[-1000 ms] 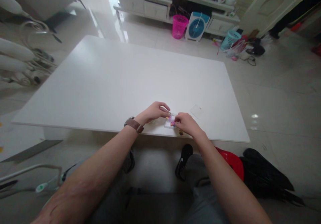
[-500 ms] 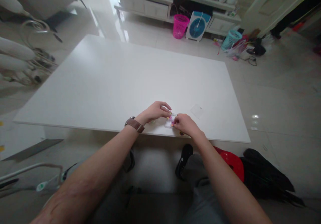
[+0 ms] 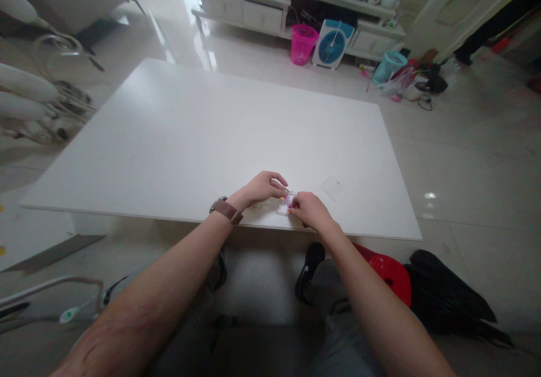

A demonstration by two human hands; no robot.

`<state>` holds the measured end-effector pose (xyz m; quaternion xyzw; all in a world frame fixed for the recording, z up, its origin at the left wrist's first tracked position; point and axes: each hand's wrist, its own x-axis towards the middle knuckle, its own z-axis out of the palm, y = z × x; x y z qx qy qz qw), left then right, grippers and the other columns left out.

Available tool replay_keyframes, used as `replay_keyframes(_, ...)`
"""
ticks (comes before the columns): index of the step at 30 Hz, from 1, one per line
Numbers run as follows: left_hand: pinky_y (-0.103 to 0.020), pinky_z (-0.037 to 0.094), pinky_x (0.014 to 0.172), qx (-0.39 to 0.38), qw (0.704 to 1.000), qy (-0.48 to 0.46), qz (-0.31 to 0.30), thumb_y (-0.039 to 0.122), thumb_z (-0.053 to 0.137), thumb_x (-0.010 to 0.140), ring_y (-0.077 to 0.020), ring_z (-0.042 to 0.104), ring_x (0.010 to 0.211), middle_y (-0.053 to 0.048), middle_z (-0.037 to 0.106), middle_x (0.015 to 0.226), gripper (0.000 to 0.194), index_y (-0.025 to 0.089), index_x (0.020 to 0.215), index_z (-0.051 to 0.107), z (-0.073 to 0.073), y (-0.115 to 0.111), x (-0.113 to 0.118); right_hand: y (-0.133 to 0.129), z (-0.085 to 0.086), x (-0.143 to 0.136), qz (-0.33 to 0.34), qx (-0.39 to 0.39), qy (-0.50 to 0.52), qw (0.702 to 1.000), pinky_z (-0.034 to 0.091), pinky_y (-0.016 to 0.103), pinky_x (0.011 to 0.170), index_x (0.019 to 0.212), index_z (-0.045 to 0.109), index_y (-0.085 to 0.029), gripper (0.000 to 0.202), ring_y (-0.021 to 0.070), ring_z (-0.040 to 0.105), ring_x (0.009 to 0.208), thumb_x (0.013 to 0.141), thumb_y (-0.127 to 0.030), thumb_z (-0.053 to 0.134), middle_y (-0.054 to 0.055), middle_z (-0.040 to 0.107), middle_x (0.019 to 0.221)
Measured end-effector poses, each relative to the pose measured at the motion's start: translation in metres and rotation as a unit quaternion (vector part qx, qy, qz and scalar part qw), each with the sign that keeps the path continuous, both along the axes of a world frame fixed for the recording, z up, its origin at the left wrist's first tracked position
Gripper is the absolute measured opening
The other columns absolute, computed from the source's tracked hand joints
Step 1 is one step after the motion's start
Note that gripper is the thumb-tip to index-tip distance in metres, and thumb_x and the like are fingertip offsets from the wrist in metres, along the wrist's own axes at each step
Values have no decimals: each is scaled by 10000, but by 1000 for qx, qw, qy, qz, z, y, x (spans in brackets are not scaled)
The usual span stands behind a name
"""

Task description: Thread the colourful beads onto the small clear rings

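Observation:
A small clear plastic box (image 3: 282,209) with pink and yellow bits in it lies near the table's front edge, between my two hands. My left hand (image 3: 265,185) reaches it from the left, its thumb and fingers bent at the box's far left side and closed on it. From the right, my right hand (image 3: 311,208) has its fingertips pinched together over the box; what is between them is too small to make out. A thin clear square piece (image 3: 332,187) lies flat beyond my right hand. Under my right hand, a small dark object (image 3: 305,225) shows partly at the table edge.
The white table (image 3: 236,123) spreads out ahead. On the floor beyond stand a pink basket (image 3: 303,44), a blue box fan (image 3: 332,44) and a light blue basket (image 3: 389,67). A red seat (image 3: 389,275) with a black item (image 3: 448,287) is at my right.
My right hand has shifted slightly left over the box, covering more of the dark object at the edge. My left hand stays nearly still.

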<state>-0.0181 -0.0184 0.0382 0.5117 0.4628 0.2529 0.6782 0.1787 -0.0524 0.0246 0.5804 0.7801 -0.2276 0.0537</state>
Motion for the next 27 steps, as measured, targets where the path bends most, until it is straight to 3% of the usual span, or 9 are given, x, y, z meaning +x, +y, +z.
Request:
replay_keyframes(6, -251, 493, 646, 84, 988, 87, -98, 97, 731, 680, -183, 712, 741, -69, 769, 798, 205, 137, 879, 702, -12, 0, 2, -1, -2, -1, -8, 6, -9, 1000, 430, 260, 713, 802, 759, -181, 109, 214, 688, 856, 856, -251, 695, 114, 743, 885)
replay_keyframes(12, -246, 484, 667, 175, 954, 165, -179, 96, 726, 682, -183, 718, 753, -52, 779, 825, 268, 158, 943, 732, -10, -4, 5, 1, 0, 1, -3, 9, -5, 1000, 440, 265, 717, 814, 776, -189, 146, 220, 689, 865, 861, -307, 705, 116, 747, 886)
replay_keyframes(21, -235, 447, 636, 199, 944, 195, -179, 87, 743, 621, -174, 698, 701, -12, 769, 755, 307, 195, 908, 759, -16, -5, 3, 0, -7, -6, -35, 25, -13, 999, 451, 273, 684, 783, 782, -193, 119, 225, 698, 812, 837, -272, 710, 129, 757, 848)
replay_keyframes(27, -246, 455, 660, 199, 936, 212, -198, 87, 741, 652, -191, 706, 732, -40, 784, 807, 310, 175, 948, 760, -12, -5, 4, 4, -6, 2, -48, 14, -13, 999, 428, 269, 668, 807, 790, -185, 156, 214, 688, 806, 844, -311, 707, 125, 762, 844)
